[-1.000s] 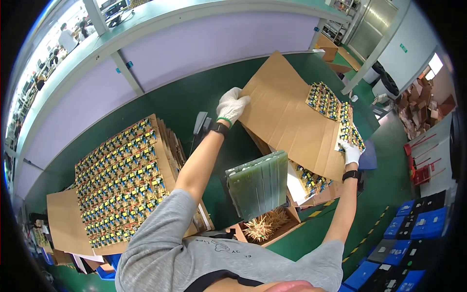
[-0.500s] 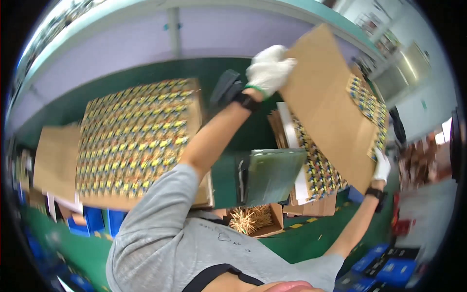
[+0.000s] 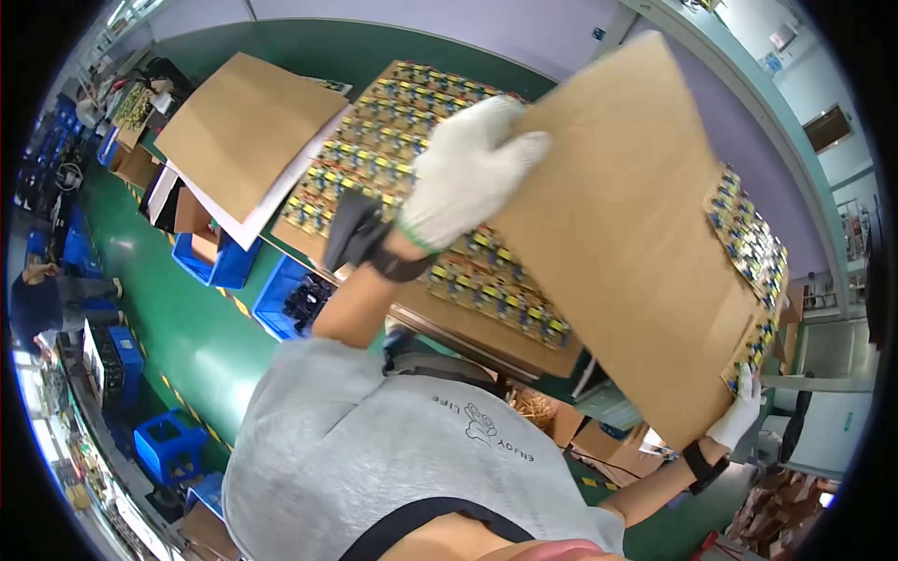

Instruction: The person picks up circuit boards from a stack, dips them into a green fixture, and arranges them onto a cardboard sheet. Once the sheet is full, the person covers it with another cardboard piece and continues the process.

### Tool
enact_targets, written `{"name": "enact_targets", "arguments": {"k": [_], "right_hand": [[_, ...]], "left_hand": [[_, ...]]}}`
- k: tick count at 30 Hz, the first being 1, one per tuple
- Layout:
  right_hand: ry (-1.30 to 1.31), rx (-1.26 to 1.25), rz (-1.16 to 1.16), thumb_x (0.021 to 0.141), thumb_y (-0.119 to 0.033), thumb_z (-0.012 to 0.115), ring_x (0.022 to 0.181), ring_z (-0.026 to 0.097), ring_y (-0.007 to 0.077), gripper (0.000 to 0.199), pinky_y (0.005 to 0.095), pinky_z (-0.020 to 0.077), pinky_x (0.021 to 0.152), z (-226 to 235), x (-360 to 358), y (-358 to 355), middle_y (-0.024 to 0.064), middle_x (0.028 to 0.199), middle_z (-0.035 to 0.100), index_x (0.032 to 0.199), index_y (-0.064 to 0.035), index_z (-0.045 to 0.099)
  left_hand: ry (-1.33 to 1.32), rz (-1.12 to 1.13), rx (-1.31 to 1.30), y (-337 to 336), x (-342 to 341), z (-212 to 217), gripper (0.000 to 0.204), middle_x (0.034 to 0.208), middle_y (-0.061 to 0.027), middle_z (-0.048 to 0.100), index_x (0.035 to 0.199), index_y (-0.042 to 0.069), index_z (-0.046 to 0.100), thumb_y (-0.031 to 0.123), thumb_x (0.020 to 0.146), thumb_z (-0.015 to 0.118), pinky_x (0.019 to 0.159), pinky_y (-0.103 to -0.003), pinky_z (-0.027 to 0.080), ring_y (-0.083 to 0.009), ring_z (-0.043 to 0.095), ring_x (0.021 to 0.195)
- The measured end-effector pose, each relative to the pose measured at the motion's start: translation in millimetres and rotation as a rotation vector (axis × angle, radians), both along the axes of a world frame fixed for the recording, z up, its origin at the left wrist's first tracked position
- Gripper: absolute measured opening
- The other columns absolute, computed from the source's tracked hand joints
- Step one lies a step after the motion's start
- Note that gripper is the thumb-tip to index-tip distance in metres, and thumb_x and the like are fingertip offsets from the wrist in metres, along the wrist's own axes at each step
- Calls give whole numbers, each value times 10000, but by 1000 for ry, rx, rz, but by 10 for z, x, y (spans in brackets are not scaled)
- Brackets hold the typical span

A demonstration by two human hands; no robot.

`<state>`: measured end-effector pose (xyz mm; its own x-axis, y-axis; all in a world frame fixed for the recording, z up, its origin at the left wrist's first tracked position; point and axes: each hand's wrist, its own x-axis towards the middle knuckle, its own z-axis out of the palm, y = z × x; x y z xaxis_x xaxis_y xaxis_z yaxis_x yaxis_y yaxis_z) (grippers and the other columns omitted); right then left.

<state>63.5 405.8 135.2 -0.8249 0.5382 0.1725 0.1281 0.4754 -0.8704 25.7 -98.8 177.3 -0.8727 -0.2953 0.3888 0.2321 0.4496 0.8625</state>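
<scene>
I hold a large brown cardboard sheet [image 3: 622, 234] tilted up in front of me. Along its right side lie small circuit boards [image 3: 748, 238] with yellow, blue and black parts. My left hand [image 3: 468, 173], in a white knit glove, is closed on the sheet's left edge. At the lower right corner, beside the boards, my right hand [image 3: 737, 418] grips it, also gloved; its fingers are partly hidden. Behind and below my left hand, rows of similar circuit boards [image 3: 369, 140] cover a cardboard layer on the bench. The held sheet hides the right part of those rows.
Left of the rows, another cardboard sheet [image 3: 248, 131] rests over white sheets. Blue bins [image 3: 220, 262] stand below the bench edge. A box of thin tan sticks [image 3: 531, 404] sits under the bench. Another person [image 3: 61, 294] is at the far left.
My view has swung left. The held sheet with its boards has moved away from the stack on the right and is now beside and partly over the rows of boards.
</scene>
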Motion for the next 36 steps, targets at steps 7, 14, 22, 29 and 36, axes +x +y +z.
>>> {"name": "enact_targets", "arguments": {"k": [7,14,22,29,36], "right_hand": [[16,192,75,809,-273,744,811,542,133,403,260,441,769,930,557,-1033,60,889,626,998,71,651],[-70,141,149,861,-247,713,754,528,75,327,222,440,695,1218,662,-1253,21,859,620,994,44,648],[-153,128,50,858,-350,715,488,456,73,464,254,376,439,647,553,-978,28,714,577,1073,54,637],[-202,72,43,847,-355,725,484,447,56,486,240,356,428,660,628,-1014,14,679,540,1091,55,634],[-249,930,-124,766,-502,725,819,620,295,662,380,490,767,1033,595,-1330,192,952,635,1148,29,619]], "left_hand": [[-105,259,61,-534,1523,804,319,840,-90,667,1040,-30,645,230,857,664,708,-287,481,-123,587,747],[-186,398,178,-808,1685,510,269,790,-128,643,954,-20,656,235,867,640,686,-317,467,-161,593,742],[-486,305,-74,-819,1600,362,267,833,-170,606,822,-15,611,248,857,627,720,-408,456,-313,589,805],[-484,261,-180,-878,1580,356,253,1007,-178,605,1044,34,575,202,858,610,769,-429,464,-349,580,934],[-81,-108,-1043,-915,1194,756,383,1205,-157,590,1133,80,595,41,758,526,886,-448,444,-363,538,1100]]}}
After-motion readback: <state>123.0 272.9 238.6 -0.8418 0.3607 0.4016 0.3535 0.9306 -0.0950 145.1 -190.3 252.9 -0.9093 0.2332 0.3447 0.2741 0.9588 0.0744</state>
